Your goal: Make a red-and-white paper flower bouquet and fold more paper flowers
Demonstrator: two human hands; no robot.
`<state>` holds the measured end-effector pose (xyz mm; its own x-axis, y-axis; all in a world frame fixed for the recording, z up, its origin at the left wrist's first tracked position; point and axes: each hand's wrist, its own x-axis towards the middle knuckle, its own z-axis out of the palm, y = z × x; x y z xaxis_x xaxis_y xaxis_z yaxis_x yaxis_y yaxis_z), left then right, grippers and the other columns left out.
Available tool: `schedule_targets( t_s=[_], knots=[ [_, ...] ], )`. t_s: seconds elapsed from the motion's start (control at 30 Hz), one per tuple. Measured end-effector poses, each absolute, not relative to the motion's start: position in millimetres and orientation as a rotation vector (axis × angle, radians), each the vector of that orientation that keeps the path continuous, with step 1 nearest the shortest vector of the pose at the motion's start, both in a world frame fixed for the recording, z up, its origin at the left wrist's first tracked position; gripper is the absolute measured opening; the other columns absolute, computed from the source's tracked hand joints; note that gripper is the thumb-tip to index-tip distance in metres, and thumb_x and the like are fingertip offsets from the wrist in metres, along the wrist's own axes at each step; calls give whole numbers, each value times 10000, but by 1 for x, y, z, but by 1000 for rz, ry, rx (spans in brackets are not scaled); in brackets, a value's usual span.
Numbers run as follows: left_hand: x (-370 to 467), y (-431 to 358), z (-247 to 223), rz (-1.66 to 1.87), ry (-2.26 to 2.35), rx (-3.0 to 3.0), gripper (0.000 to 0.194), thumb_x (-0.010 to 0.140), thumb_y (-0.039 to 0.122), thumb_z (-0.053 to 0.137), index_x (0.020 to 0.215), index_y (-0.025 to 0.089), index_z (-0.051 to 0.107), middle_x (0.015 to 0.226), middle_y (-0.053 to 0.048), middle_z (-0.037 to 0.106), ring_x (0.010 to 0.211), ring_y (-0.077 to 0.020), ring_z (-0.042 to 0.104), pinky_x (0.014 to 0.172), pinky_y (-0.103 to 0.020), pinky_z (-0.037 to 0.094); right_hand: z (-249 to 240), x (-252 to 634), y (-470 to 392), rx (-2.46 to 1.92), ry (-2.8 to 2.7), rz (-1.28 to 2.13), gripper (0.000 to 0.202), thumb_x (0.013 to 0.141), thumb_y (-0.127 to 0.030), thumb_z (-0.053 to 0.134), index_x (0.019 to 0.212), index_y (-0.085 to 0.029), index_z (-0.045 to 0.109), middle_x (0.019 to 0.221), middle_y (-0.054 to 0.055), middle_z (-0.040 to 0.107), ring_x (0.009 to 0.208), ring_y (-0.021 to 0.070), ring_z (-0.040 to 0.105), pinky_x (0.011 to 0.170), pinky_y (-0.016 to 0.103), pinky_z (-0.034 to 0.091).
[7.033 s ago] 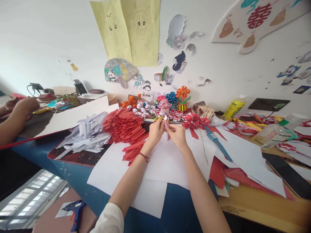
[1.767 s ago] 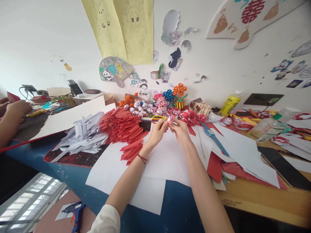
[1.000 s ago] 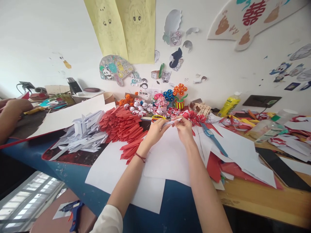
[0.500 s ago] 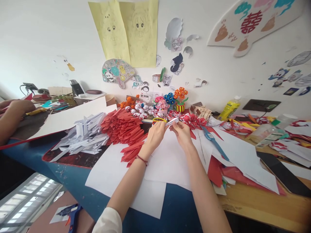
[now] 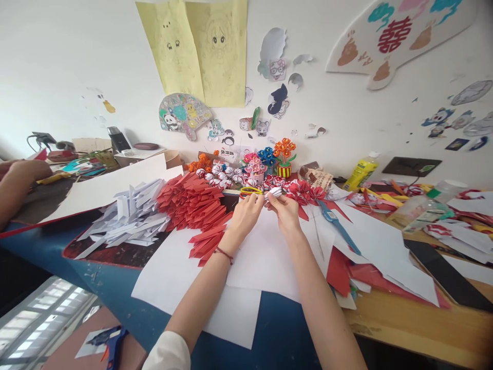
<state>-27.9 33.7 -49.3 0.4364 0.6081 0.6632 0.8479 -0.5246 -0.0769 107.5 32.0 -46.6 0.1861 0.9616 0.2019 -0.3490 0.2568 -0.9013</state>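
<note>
A small folded white paper piece (image 5: 275, 192) is between my two hands, above the white sheets (image 5: 269, 252). My right hand (image 5: 284, 209) pinches it with thumb and fingers. My left hand (image 5: 248, 210), with a dark red cord on the wrist, is closed at the paper's left side, and its fingertips are partly hidden. Yellow-handled scissors (image 5: 251, 190) show just behind my left hand. To the left are a heap of folded red paper strips (image 5: 188, 200) and a heap of white strips (image 5: 131, 216). Red and white paper flowers (image 5: 308, 191) lie behind my hands.
A blue watch (image 5: 339, 226) lies on paper to the right, near a black phone (image 5: 447, 272). Farther back stand a yellow bottle (image 5: 362, 171) and a small flower pot (image 5: 284, 169). Another person's hand (image 5: 29, 169) is at the far left. A glue gun (image 5: 113, 344) rests lower left.
The white paper piece has turned slightly between my fingers, and my right hand has shifted a little. The whole view has moved slightly.
</note>
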Motion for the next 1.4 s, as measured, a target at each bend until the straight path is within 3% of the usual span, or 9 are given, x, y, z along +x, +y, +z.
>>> schedule_targets(
  t_s=[0.23,0.4,0.57,0.9,1.23,1.4],
  knots=[
    [-29,33,-49,-817,-1162,-2329,180,978,171,357,986,167,537,884,-81,590,791,-204,570,627,-272,389,-46,105,33,-859,-843,1103,351,601,-431,837,798,-158,739,751,47,693,612,115,598,565,252,504],
    [-27,33,-51,-1008,-1270,-2453,233,993,338,369,972,182,540,887,-74,612,813,-193,588,607,-245,371,-48,110,37,-828,-922,1037,332,579,-394,849,781,-152,744,707,36,683,604,124,581,585,274,499],
    [-33,38,-48,-1233,-1383,-2732,253,932,404,503,1034,192,594,806,-28,652,670,-151,572,586,-226,344,-47,118,35,-855,-1089,958,296,620,-396,822,779,-158,744,651,13,656,600,130,563,600,274,479],
    [-38,38,-43,-1360,-1371,-3120,264,874,388,586,836,156,706,760,-17,719,674,-115,596,636,-196,392,-44,129,30,-903,-1270,984,295,632,-397,808,782,-151,745,611,5,637,566,134,560,558,254,466],
    [-35,37,-44,-1362,-1327,-3297,380,925,454,486,975,126,670,854,-55,728,725,-132,637,661,-205,445,-41,132,28,-923,-1269,999,323,615,-435,807,721,-139,732,577,7,631,518,122,528,504,250,433],
    [-30,29,-44,-1054,-1389,-2952,341,938,414,477,1147,161,569,954,-67,701,806,-183,651,682,-248,447,-42,131,30,-945,-1172,946,310,591,-411,824,686,-132,726,579,13,642,523,123,549,535,259,460]
  ],
)
